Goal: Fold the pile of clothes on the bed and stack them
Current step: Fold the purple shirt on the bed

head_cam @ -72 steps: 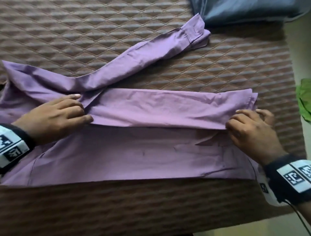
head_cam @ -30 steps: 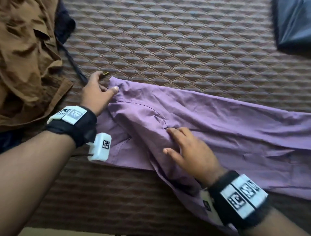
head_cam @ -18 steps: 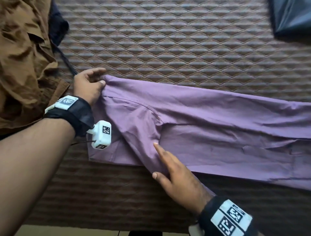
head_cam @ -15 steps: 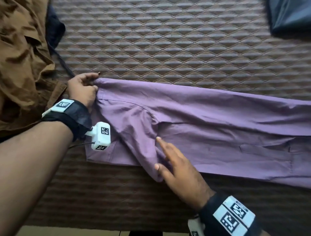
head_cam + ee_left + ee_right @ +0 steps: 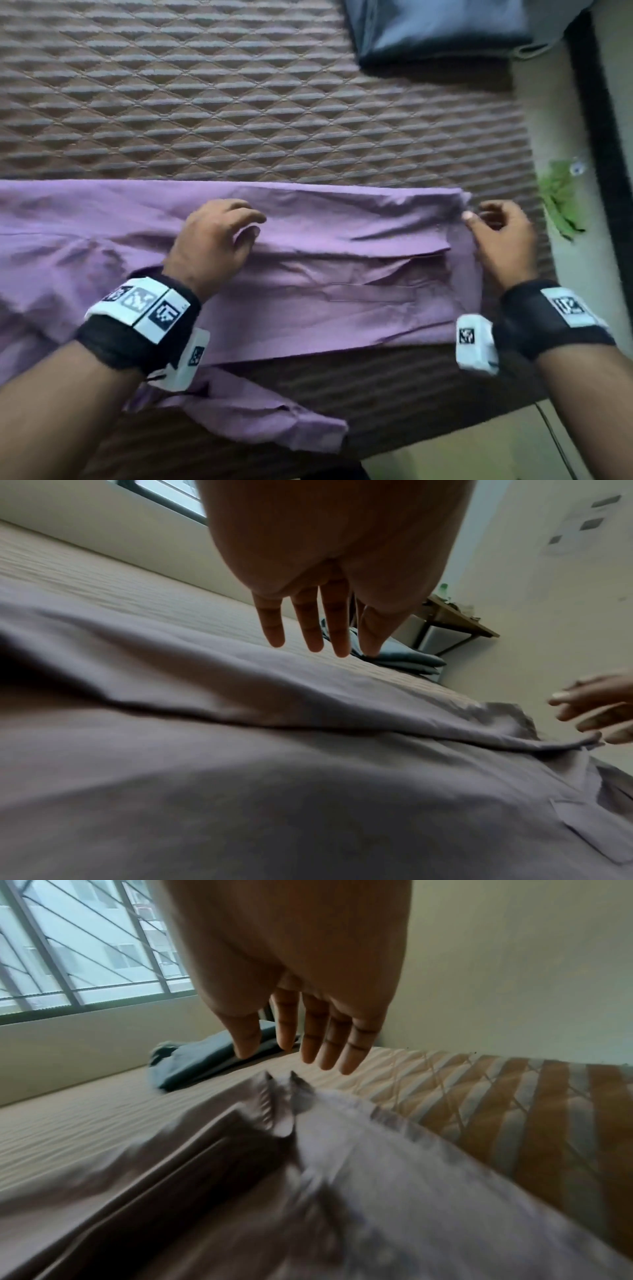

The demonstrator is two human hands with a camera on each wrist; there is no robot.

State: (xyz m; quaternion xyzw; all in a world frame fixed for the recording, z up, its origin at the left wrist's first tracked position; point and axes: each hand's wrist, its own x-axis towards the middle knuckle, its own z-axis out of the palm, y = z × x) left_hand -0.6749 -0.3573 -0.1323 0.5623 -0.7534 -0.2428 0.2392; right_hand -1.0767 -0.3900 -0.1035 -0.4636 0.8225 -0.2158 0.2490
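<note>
A purple shirt [image 5: 342, 298] lies folded lengthwise across the bed, and one sleeve [image 5: 274, 421] trails over the front edge. My left hand [image 5: 251, 226] hovers over the shirt's middle with relaxed fingers, holding nothing. In the left wrist view its fingers [image 5: 315, 631] hang straight above the cloth [image 5: 274, 777]. My right hand [image 5: 479, 219] is at the shirt's right end, fingers loose and just off the hem. In the right wrist view its fingers [image 5: 325, 1042] hang above the blurred hem [image 5: 291, 1096] without gripping it.
The bed has a brown quilted cover [image 5: 239, 102]. A folded dark blue garment [image 5: 438, 31] lies at the far right corner. The bed's right edge is close to my right hand, with a green cloth [image 5: 561, 202] on the floor beyond it.
My view has swung from the shirt's left end to its right end. My left hand let go of the left corner and moved to the middle. My right hand moved to the right hem.
</note>
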